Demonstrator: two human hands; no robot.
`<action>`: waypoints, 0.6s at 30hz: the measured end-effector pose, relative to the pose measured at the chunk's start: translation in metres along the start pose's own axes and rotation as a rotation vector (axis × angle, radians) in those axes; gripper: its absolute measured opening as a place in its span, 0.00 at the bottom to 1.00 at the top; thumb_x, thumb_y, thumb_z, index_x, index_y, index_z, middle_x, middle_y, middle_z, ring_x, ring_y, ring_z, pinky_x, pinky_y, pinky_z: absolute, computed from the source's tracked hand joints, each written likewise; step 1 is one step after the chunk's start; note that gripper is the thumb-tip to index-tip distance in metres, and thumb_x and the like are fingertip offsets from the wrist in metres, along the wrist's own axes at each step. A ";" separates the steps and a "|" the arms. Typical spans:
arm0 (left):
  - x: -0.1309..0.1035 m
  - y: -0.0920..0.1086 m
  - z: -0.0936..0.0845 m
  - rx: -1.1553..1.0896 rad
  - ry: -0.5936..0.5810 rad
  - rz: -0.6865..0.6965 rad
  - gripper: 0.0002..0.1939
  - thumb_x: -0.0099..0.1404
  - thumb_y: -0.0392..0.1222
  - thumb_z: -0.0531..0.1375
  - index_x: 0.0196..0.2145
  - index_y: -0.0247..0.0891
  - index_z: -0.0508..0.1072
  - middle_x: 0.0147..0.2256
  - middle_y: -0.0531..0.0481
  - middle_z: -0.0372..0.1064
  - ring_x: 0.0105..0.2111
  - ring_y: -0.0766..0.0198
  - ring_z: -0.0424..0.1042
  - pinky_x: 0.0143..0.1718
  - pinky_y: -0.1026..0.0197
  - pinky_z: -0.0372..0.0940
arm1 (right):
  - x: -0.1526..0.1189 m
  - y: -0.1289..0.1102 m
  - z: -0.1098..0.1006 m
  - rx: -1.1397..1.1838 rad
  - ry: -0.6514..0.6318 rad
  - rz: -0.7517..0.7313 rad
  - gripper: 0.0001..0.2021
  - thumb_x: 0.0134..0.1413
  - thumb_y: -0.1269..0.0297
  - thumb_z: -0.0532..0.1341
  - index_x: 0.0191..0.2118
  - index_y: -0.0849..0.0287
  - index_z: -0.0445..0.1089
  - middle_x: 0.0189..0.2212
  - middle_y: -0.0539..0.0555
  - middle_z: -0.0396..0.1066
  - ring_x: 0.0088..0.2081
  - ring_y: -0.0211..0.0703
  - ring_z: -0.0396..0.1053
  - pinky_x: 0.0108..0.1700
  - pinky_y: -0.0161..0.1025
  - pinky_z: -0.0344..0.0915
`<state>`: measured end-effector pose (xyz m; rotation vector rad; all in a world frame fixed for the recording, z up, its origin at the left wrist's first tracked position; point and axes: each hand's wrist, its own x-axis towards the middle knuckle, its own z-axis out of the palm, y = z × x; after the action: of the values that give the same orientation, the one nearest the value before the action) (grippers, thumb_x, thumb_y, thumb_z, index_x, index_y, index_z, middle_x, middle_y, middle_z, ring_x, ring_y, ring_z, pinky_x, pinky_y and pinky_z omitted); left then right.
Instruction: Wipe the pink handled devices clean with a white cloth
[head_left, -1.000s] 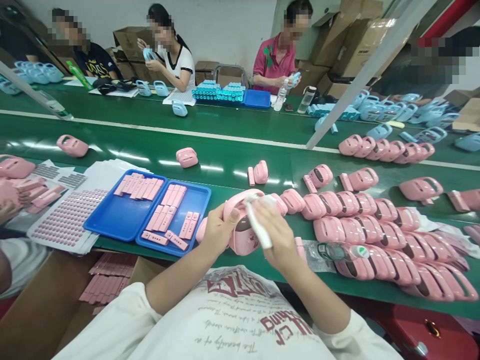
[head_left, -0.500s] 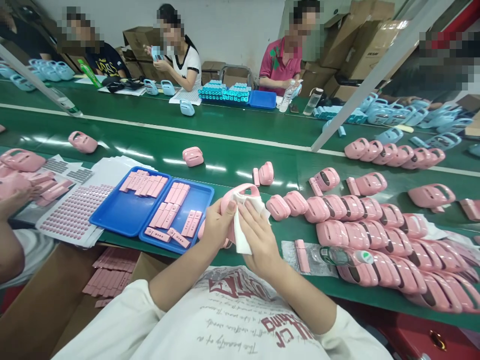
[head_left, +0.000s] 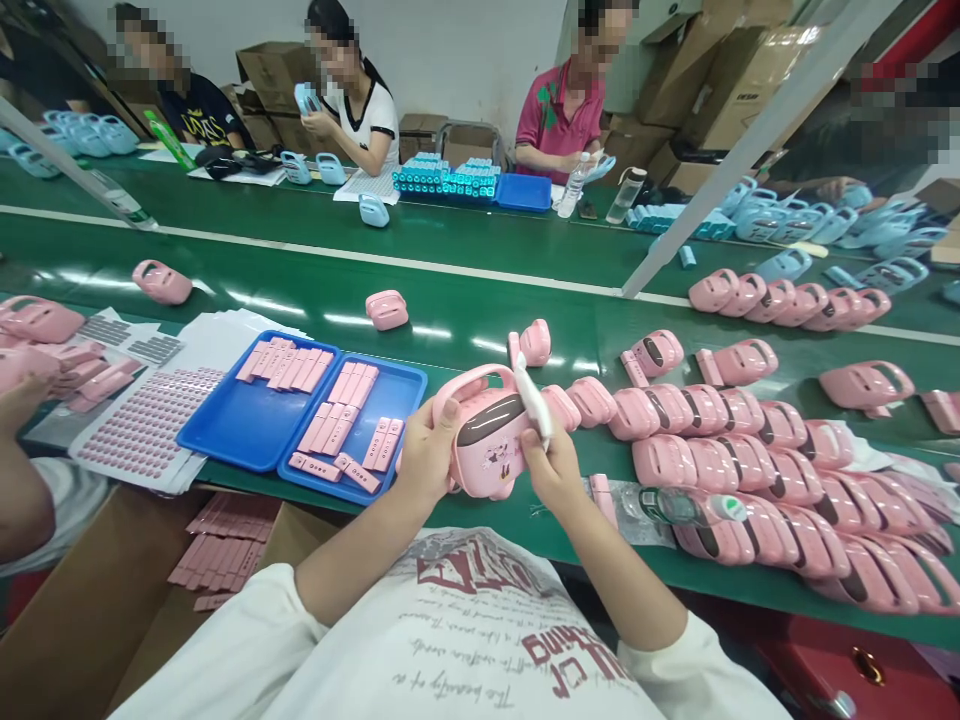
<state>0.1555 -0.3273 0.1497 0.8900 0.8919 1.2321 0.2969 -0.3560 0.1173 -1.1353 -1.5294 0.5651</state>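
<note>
The room has a pale wall (head_left: 480, 60) with cardboard boxes (head_left: 757, 90) before it, and a long green table (head_left: 262, 205) crosses the whole view. Close to the wearer's chest, above the near edge of this table, is one pink case (head_left: 487, 462), with its loop handle upward and its dark oval panel and small printed figures facing the wearer. The left hand (head_left: 424, 460) holds it by the left side; its thumb presses on the shell near the base of the handle, and its other fingers are mostly hidden behind. The right hand (head_left: 556, 472) is at the right side of the case, and its fingers pinch a folded white cloth (head_left: 531, 400), which stands up beside the dark panel.

To the left lie two blue trays (head_left: 240, 425) with small pink bars (head_left: 326, 428) inside, and further left are sheets of stickers (head_left: 150, 420). To the right, many pink cases (head_left: 739, 460) are arranged in close rows. A clear bottle (head_left: 667, 506) lies on its side near them. Across the table, a person in a white shirt (head_left: 367, 120) holds a light blue case (head_left: 306, 98).
</note>
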 end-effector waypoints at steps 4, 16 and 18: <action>-0.005 0.007 0.005 -0.040 -0.056 0.053 0.31 0.55 0.63 0.61 0.44 0.33 0.76 0.45 0.37 0.72 0.45 0.48 0.72 0.43 0.53 0.68 | -0.008 0.002 0.009 0.396 0.149 0.326 0.35 0.55 0.39 0.50 0.58 0.62 0.59 0.48 0.61 0.68 0.53 0.48 0.66 0.52 0.44 0.69; 0.003 0.009 -0.007 -0.061 -0.345 0.043 0.24 0.55 0.53 0.64 0.45 0.35 0.77 0.49 0.39 0.71 0.52 0.44 0.67 0.54 0.48 0.62 | -0.023 -0.010 0.011 0.401 0.271 0.547 0.27 0.56 0.45 0.55 0.47 0.66 0.69 0.40 0.59 0.72 0.41 0.43 0.71 0.42 0.38 0.71; 0.003 0.005 -0.001 -0.113 -0.251 -0.030 0.22 0.57 0.50 0.62 0.45 0.35 0.76 0.48 0.40 0.72 0.48 0.48 0.71 0.51 0.51 0.64 | -0.019 -0.014 0.005 0.212 0.266 0.413 0.23 0.60 0.51 0.53 0.48 0.65 0.70 0.40 0.58 0.72 0.45 0.43 0.71 0.46 0.39 0.70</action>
<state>0.1526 -0.3235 0.1536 0.9136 0.6272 1.1057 0.2859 -0.3775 0.1181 -1.3083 -0.9862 0.7972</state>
